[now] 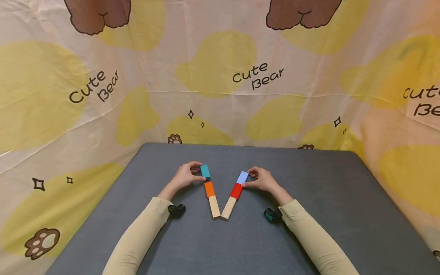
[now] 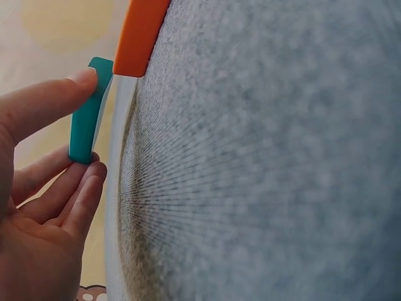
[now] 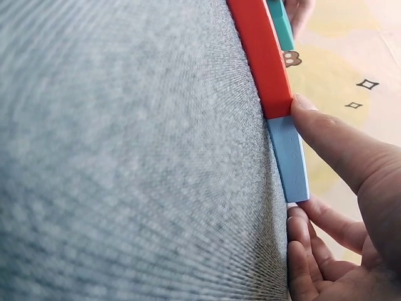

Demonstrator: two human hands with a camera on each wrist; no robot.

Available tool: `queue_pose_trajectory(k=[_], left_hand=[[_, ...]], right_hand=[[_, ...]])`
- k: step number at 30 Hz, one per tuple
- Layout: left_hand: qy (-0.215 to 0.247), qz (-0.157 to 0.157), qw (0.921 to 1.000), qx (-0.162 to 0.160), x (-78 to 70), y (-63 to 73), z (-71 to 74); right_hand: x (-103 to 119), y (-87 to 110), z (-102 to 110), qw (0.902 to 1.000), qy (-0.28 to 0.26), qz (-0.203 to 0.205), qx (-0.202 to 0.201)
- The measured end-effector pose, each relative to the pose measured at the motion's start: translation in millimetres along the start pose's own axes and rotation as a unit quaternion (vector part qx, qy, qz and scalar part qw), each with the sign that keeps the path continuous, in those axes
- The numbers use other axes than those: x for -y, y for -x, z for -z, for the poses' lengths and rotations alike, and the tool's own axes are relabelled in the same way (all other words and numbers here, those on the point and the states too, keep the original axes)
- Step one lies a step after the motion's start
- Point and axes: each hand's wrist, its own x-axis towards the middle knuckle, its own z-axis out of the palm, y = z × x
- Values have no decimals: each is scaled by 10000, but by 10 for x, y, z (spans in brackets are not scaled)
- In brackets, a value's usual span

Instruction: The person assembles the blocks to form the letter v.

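My left hand [image 1: 185, 175] pinches a teal block [image 1: 205, 172] between thumb and fingers, one at each end. In the left wrist view, a strip of light background shows between that block and the tabletop, and it stands a little beyond the orange block [image 2: 139, 41]. My right hand [image 1: 264, 180] grips a light blue block [image 1: 242, 177], its fingertips at the far end and the thumb at the near end, beside the red block [image 1: 236, 191]. The light blue block lies end to end with the red one in the right wrist view.
Two plain wooden blocks [image 1: 214, 206] lie nearest me, their near ends almost meeting. From them the orange and red blocks continue two rows that spread apart like a V. All sit on a grey table [image 1: 309, 236], with a patterned cloth [image 1: 213, 65] hanging behind.
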Motion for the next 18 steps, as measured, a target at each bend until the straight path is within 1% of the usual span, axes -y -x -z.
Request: queue_pose_trajectory(k=[6, 13, 18], left_hand=[[21, -12, 10000, 43, -13, 16, -5], [-62, -96, 9999, 86, -22, 37, -15], [-47, -63, 9999, 96, -11, 50, -23]], right_hand=[[8, 2, 5, 10000, 10, 2, 9], [23, 19, 15, 10000, 0, -9, -9], [21, 15, 10, 10000, 18, 19, -11]])
